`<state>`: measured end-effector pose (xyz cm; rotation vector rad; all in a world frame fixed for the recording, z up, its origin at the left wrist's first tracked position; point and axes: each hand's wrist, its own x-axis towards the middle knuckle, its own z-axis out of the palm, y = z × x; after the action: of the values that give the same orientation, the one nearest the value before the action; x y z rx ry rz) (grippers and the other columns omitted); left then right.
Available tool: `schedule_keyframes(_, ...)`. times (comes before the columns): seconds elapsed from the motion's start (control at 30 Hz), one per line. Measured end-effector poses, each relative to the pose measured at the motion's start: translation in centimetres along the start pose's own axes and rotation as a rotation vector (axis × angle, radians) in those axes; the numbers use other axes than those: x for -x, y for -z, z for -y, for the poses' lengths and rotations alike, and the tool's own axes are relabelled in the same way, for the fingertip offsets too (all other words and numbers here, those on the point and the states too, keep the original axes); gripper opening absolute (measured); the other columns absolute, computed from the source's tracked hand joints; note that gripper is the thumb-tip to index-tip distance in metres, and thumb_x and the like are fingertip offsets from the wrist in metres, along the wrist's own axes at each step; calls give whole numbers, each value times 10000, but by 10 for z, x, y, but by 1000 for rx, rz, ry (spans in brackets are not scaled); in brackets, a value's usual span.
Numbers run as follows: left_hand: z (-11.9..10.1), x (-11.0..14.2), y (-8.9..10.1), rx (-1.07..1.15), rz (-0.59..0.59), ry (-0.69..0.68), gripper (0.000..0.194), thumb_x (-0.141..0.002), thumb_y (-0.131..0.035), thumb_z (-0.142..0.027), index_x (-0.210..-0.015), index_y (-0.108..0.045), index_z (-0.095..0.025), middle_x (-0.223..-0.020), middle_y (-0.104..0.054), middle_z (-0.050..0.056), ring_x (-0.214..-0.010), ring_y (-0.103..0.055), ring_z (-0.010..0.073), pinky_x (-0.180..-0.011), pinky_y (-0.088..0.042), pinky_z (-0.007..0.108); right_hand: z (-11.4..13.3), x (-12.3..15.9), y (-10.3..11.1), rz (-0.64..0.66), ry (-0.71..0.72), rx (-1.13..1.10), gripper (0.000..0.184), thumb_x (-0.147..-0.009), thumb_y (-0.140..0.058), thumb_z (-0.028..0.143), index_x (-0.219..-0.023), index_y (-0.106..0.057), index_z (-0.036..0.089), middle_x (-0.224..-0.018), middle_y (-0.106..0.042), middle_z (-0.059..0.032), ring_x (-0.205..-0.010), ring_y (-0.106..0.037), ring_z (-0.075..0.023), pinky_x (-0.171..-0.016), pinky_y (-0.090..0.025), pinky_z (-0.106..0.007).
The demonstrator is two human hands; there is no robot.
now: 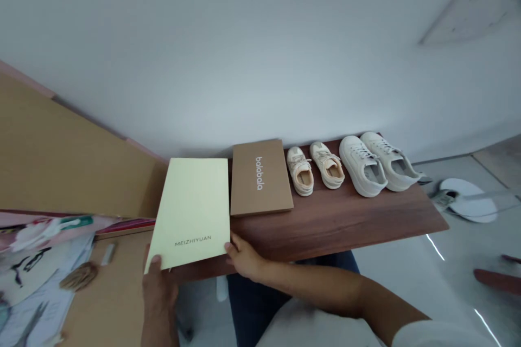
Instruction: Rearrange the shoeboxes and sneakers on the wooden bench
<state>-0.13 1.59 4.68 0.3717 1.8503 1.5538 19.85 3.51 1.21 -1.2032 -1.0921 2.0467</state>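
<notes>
A pale yellow shoe box point(191, 209) marked MEIZHIYUAN is held above the near left end of a dark wooden shelf point(345, 217). My left hand point(158, 290) grips its near left corner, thumb on the lid. My right hand point(243, 256) holds its near right corner with fingers curled under. A brown box point(260, 178) marked balabala lies flat on the shelf just right of the yellow one.
Right of the brown box stand a small beige pair of shoes point(315, 167) and a larger white pair of sneakers point(376, 162). A light wooden desk point(109, 293) with printed papers point(36, 276) is at the left. A white wall is behind; grey floor lies at the right.
</notes>
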Motion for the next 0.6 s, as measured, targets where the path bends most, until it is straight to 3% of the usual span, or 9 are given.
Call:
schedule_keyframes(0.13, -24, 16, 3, -48, -84, 56, 735, -663, -746, -446, -1308, -437, -278, -1103, -623, 51, -988, -637, 226, -925, -531, 459, 18, -3, 2, 16, -144, 64, 424, -965, -493, 369, -1370, -535, 253, -1248, -664, -69, -1107, -629, -247, -885, -534, -413)
schedule_keyframes(0.2, -37, 24, -2, -232, -167, -123, 839, -648, -766, -462, -1365, -389, -246, -1187, -569, 83, -1056, -604, 245, -971, -498, 502, 32, -4, 9, -32, -156, 156, 366, -915, -577, 275, -1274, -615, 214, -1199, -682, -75, -1110, -626, -235, -936, -504, -385)
schedule_keyframes(0.3, -45, 38, -16, -644, -241, -585, 972, -588, -803, -502, -1403, -406, -151, -1353, -423, 178, -1274, -439, 345, -1084, -375, 567, 45, 3, 22, -125, -215, 216, 289, -872, -618, 185, -1157, -668, 182, -1066, -704, -74, -991, -654, -199, -897, -503, -335)
schedule_keyframes(0.37, -38, 46, -25, -870, -214, -813, 945, -598, -800, -521, -1373, -468, -96, -1388, -347, 228, -1341, -330, 401, -1120, -303, 591, 48, 12, 26, -157, -273, 201, 230, -898, -585, 199, -1110, -673, 183, -932, -701, -51, -825, -653, -164, -789, -518, -307)
schedule_keyframes(0.43, -23, 52, -31, -995, -135, -908, 857, -665, -765, -532, -1339, -516, -66, -1363, -350, 251, -1342, -314, 422, -1124, -276, 608, 51, 22, 24, -166, -280, 171, 218, -919, -570, 245, -1108, -666, 192, -894, -692, -37, -761, -634, -141, -728, -514, -277)
schedule_keyframes(0.5, -3, 59, -30, -1059, -50, -902, 785, -732, -725, -526, -1333, -533, -60, -1334, -389, 259, -1336, -334, 424, -1127, -257, 623, 58, 28, 13, -150, -255, 108, 324, -919, -595, 332, -1220, -618, 214, -1023, -697, -53, -843, -649, -147, -731, -522, -270)
schedule_keyframes(0.6, 21, 69, -23, -1111, 50, -808, 699, -818, -654, -498, -1354, -532, -67, -1355, -434, 279, -1374, -328, 424, -1149, -218, 630, 72, 22, -12, -66, -231, -38, 665, -881, -639, 472, -1468, -384, 293, -1310, -619, -75, -1041, -651, -195, -777, -561, -339)
